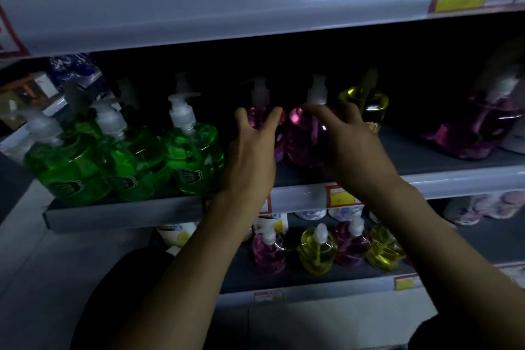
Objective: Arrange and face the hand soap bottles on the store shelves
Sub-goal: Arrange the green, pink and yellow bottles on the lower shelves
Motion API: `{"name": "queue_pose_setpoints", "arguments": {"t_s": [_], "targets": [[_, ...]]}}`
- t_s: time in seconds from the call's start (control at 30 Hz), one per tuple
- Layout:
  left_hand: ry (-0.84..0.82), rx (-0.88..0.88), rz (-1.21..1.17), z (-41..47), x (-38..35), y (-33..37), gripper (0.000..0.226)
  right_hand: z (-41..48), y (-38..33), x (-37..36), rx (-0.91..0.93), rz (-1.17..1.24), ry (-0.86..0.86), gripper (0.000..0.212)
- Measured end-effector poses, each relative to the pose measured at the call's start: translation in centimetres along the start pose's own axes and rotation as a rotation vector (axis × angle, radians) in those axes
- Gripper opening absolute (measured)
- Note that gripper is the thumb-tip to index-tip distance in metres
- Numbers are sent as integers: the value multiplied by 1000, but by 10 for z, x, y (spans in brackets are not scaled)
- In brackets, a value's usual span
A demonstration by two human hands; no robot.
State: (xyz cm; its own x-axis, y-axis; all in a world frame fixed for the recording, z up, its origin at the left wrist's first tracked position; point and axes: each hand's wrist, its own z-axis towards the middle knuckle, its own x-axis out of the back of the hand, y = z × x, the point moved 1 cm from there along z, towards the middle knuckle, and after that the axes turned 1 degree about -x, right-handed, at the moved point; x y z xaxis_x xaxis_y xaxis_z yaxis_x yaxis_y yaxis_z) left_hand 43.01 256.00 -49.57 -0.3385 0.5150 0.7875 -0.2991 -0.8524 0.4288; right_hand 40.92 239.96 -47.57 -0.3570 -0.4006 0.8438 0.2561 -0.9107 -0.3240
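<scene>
Our left hand (251,150) lays straight, spread fingers against a clear pink plastic pump bottle (260,113) on the grey metal shelf (412,150). Our right hand (350,139) curls round the pink twin bottle (305,136) at its 3 o'clock. Clear green plastic pump bottles (193,150) stand at 9 o'clock.

On the middle shelf (412,155), a cluster of bottles (193,156) stands at the left end, some at the front edge, others behind. Right of them two bottles stand side by side: the left hand (250,156) lies against the centre-left bottle (280,142), the right hand (355,145) over the centre-right bottle (305,139). A rear bottle (369,105) stands behind and right of that one, a lone bottle (477,133) far right. A row of bottles (318,256) lines the lower shelf (483,241) beneath
</scene>
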Motion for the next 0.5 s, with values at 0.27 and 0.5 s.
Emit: {"name": "queue_pose_setpoints", "arguments": {"t_s": [0.27,0.5], "targets": [[33,89,130,1,16,-8,78,27,-14,-40,33,27,7,68],[-25,134,136,-4,22,-5,86,26,-16,-47,34,1,12,69]]}}
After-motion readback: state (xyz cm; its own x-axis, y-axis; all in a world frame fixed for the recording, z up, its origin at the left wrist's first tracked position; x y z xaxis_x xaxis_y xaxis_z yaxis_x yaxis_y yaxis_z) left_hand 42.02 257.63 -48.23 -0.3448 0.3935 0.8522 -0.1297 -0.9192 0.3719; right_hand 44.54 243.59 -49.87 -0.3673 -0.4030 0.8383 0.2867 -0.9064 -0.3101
